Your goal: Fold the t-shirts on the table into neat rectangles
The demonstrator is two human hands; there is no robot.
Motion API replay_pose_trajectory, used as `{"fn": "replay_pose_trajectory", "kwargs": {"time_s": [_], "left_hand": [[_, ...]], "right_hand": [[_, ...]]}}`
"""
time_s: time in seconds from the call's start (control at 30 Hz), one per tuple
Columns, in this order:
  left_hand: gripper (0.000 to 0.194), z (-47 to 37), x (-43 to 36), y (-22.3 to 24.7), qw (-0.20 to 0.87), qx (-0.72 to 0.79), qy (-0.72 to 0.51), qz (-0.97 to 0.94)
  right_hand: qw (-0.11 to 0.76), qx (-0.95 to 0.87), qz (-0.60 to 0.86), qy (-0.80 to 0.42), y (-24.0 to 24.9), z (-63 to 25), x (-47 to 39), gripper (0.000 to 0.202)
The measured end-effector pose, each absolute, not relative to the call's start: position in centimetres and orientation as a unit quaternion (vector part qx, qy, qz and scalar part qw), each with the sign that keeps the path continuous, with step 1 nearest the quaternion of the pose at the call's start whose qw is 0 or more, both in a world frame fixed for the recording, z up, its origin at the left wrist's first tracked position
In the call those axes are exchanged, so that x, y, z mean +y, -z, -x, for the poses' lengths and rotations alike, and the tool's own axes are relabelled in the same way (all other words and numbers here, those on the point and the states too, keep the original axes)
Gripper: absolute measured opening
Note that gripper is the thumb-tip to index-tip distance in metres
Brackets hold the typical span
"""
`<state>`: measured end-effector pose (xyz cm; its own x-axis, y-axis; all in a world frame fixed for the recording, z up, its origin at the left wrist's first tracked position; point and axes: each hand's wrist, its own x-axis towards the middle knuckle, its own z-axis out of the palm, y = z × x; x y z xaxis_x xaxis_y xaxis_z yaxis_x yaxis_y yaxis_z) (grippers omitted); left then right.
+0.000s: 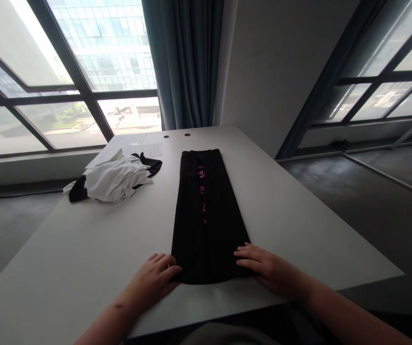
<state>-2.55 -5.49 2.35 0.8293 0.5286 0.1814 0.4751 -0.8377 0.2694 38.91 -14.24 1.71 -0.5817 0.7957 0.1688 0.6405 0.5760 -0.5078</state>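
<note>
A black garment [211, 249] lies folded into a long strip on the table, with pink lettering running down its middle. My left hand [158, 273] is at its near left corner, fingers closed over the edge. At the near right corner, my right hand [266, 268] has its fingers over the top of the cloth, and its thumb is hidden. The garment's near end curves slightly between the two hands, while its far end rests flat.
The white table [148, 230] narrows toward the window. A crumpled pile of white and black clothes [117, 177] sits at the back left, beside paper sheets [151, 150]. Two round cable holes are near the far edge. A blue curtain [186, 62] hangs behind.
</note>
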Motion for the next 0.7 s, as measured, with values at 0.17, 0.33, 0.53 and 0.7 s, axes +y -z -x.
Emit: {"fn": "replay_pose_trajectory", "kwargs": {"time_s": [0.17,0.33,0.53,0.7], "left_hand": [[0.055,4.1,-5.4,-3.0,0.165,0.267,-0.131,-0.941],[0.048,3.0,-3.3,-3.6,0.144,0.294,-0.115,-0.938],[0.055,0.8,-2.1,-3.2,0.126,0.32,-0.118,-0.932],[0.054,0.8,-2.1,-3.7,0.16,0.262,-0.104,-0.946]], "right_hand": [[0.243,-0.842,0.466,-0.118,-0.6,-39.8,-14.7,0.059],[0.211,-0.845,0.469,-0.147,-0.7,-39.7,-13.9,0.068],[0.161,-0.845,0.478,-0.176,-0.7,-39.5,-13.5,0.084],[0.184,-0.846,0.473,-0.164,-0.1,-39.6,-13.4,0.089]]}}
